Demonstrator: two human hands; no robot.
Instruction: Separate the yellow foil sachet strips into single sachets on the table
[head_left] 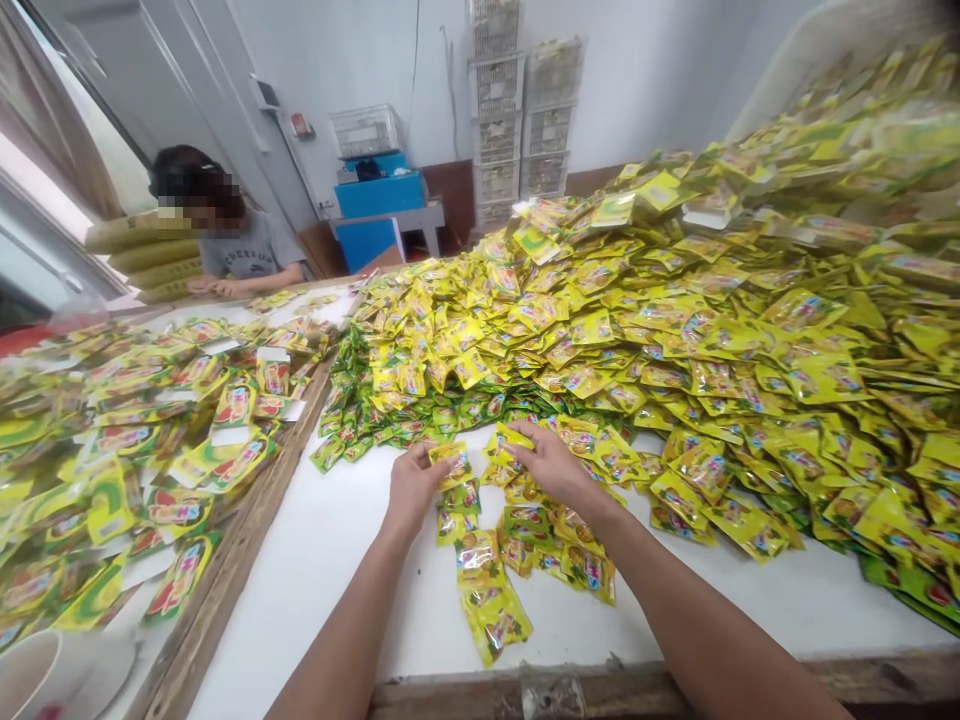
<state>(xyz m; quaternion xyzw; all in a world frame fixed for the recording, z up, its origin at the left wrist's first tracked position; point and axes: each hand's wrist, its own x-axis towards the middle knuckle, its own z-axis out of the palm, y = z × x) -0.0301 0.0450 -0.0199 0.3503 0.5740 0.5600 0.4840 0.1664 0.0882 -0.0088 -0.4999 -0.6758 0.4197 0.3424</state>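
White tabletop beneath heaped sachets — yellow, some green

1. Yellow packet in the left hand, partly covered by the thumb.
2. Packet heap, cut off at right, blurred towards upper right.
3. White cup, cut off at lower left.

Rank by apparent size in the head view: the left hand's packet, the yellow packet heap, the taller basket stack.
1. Yellow packet heap
2. Taller basket stack, reaching the top edge
3. Packet in the left hand
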